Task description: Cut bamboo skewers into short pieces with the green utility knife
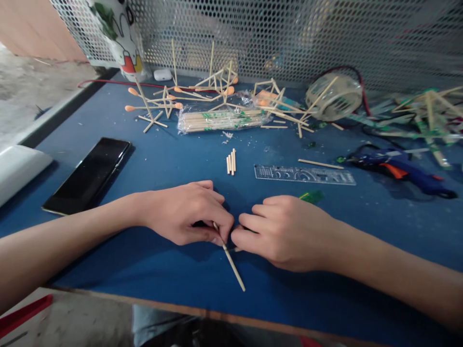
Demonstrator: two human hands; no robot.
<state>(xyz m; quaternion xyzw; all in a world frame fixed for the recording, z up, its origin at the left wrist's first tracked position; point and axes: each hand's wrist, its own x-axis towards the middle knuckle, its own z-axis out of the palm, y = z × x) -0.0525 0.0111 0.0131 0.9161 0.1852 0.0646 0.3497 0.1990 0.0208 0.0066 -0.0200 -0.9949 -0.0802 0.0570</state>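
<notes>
My left hand (197,212) pinches a thin wooden stick (234,267) between thumb and forefinger. The stick slants down toward the table's front edge. Right beside it, my right hand (285,233) is closed, fingers curled; a small pale end and a thin dark line show under its fingertips at the stick, but what it holds is mostly hidden. Beyond the hands lie several short cut stick pieces (231,161) side by side. A clear plastic ruler (305,174) is past my right hand, with a longer loose stick (320,164) just behind it.
A phone (88,176) and a white object (21,171) lie left. At the back are a wrapped bundle of sticks (222,120), stick frames with orange tips (155,103), a clear plastic container (334,99) and a printed cup (125,43). A blue glue gun (408,171) lies right.
</notes>
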